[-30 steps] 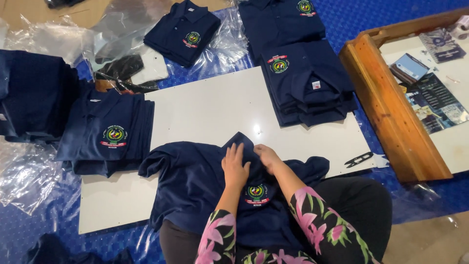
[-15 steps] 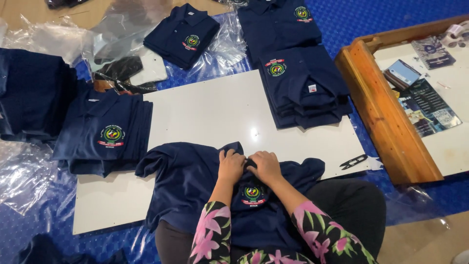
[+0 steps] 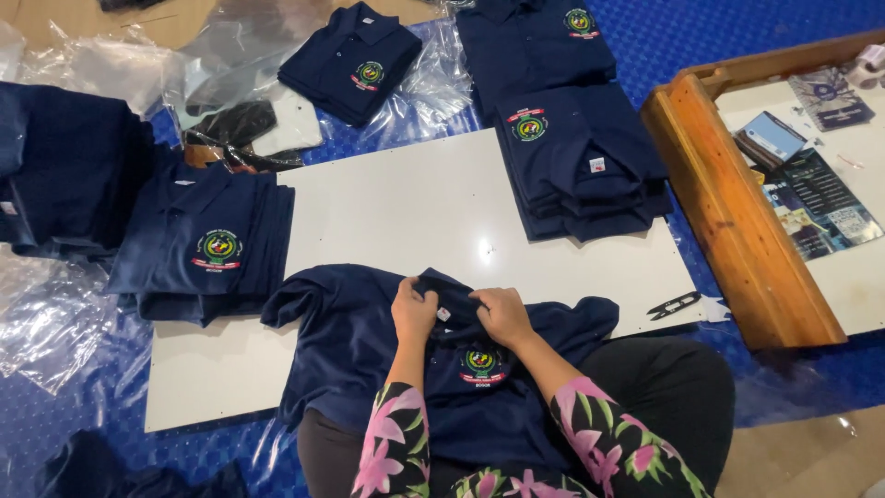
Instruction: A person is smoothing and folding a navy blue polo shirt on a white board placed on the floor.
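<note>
The navy polo shirt (image 3: 369, 360) lies spread face-up across the person's lap and the near edge of the white board (image 3: 415, 212), its round chest badge (image 3: 481, 361) just below the right hand. Both hands meet at the collar (image 3: 452, 293): the left hand (image 3: 413, 312) pinches the collar's left side between thumb and fingers, and the right hand (image 3: 502, 315) is closed over the fabric next to it, knuckles up. A small white label shows between the two hands

To work the collar well, it seems wise to keep both grips close together and pull the cloth taut evenly — slack on one side would likely skew the placket and the badge off centre. The sleeves spread loose to either side of the hands, the left one past the board's edge

Beyond the hands the board is mostly bare, good room for sliding the shirt forward. To the left of the left hand a stack of folded shirts (image 3: 207, 244) overlaps the board's edge; ahead and right of the right hand another stack (image 3: 576, 166) sits on its far corner. Small black snips (image 3: 673, 302) lie right of the right hand at the board's edge — worth avoiding with a sleeve. Further right rises a wooden frame (image 3: 728, 212), a hard limit on that side
</note>
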